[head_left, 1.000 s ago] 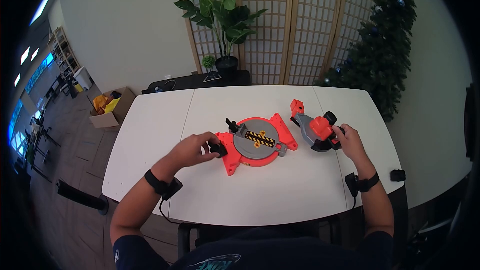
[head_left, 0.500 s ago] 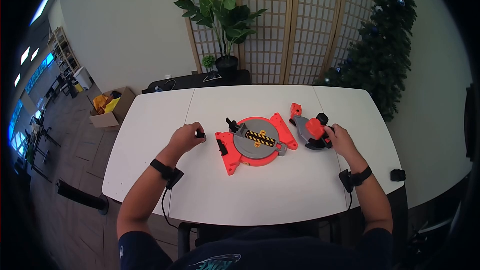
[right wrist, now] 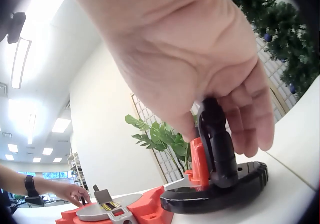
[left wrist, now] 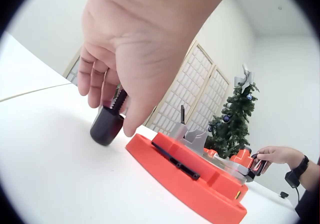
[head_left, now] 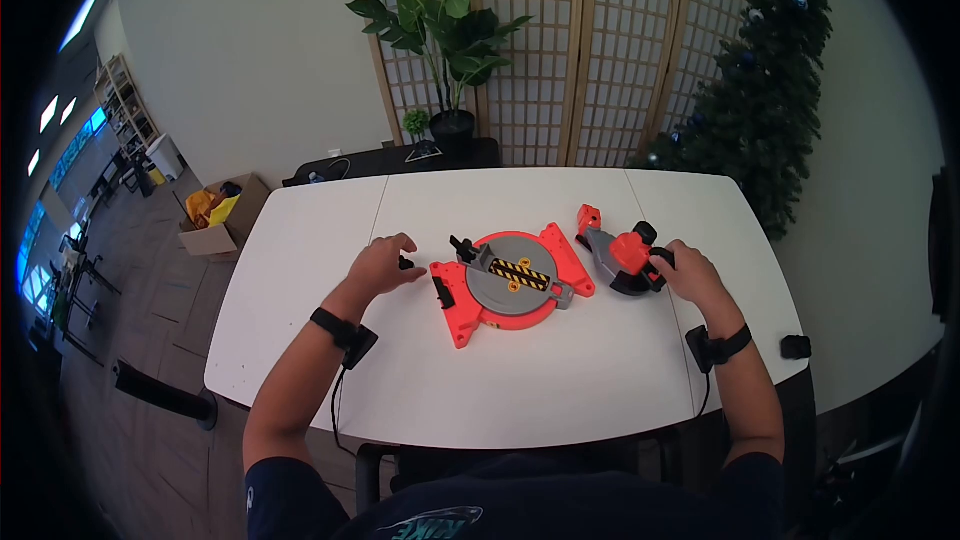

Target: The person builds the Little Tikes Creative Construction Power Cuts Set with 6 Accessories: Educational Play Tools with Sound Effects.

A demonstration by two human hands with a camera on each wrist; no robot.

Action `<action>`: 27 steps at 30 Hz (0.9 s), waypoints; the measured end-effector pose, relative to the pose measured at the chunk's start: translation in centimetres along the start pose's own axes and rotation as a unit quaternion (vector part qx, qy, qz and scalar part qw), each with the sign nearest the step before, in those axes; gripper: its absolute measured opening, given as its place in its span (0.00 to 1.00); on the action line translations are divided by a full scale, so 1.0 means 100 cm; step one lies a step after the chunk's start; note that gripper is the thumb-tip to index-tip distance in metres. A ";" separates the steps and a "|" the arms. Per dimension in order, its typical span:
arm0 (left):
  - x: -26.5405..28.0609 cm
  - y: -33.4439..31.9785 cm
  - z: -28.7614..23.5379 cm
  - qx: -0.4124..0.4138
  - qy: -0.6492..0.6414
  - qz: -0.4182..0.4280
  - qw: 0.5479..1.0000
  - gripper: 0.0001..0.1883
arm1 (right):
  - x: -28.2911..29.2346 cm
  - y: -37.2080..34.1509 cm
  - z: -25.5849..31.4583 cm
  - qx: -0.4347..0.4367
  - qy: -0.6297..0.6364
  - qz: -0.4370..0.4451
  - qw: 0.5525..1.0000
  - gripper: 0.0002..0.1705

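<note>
My left hand [head_left: 380, 264] is at the left of a toy mitre saw base [head_left: 462, 325], thumb and fingers parted around a small black cylindrical piece. That black piece [left wrist: 106, 125] stands slightly tilted on the table, a ridged strip rising from its top between thumb and fingers. The base is red with a grey turntable [head_left: 485, 300]. On the right lies the toy saw head [head_left: 628, 252], red and grey with a dark blade guard [right wrist: 215, 196]. My right hand [head_left: 692, 272] is around its black handle [right wrist: 220, 149], fingers hanging loosely beside it.
A white table [head_left: 540, 390] carries everything. A small black object [head_left: 796, 347] lies at its right edge. Behind stand a potted plant [head_left: 453, 128], a folding screen [head_left: 545, 60] and a decorated tree [head_left: 770, 120]. A cardboard box [head_left: 225, 230] sits left of the table.
My left hand has taken the black piece away from the base's left edge, set it on the table and spread its fingers. The saw head has shifted slightly left; my right hand's grip has loosened.
</note>
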State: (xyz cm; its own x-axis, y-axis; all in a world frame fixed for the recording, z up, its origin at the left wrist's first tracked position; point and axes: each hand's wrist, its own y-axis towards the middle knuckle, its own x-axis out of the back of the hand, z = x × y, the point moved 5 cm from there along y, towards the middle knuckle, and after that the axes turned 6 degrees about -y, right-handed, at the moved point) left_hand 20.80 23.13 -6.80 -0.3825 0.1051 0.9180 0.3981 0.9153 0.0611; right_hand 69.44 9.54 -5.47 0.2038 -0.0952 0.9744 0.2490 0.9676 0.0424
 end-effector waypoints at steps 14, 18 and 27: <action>-0.002 0.039 -0.045 -0.045 -0.139 0.022 0.989 0.17 | 0.025 -0.037 0.110 0.235 0.036 -0.112 0.965 0.22; -0.010 0.044 -0.048 -0.025 -0.146 0.017 0.989 0.13 | 0.015 -0.039 0.121 0.286 0.055 -0.117 0.950 0.21; 0.007 0.047 -0.039 -0.012 -0.207 -0.107 0.973 0.11 | -0.013 -0.036 0.125 0.311 0.073 -0.069 0.945 0.20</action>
State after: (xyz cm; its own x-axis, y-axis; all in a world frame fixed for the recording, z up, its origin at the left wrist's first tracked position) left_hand 25.66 25.98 -4.39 -0.7590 0.0660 0.6477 0.2908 0.9244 0.2466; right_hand 56.41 9.13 -4.13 0.3495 -0.2170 0.9114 -0.3139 0.8895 0.3322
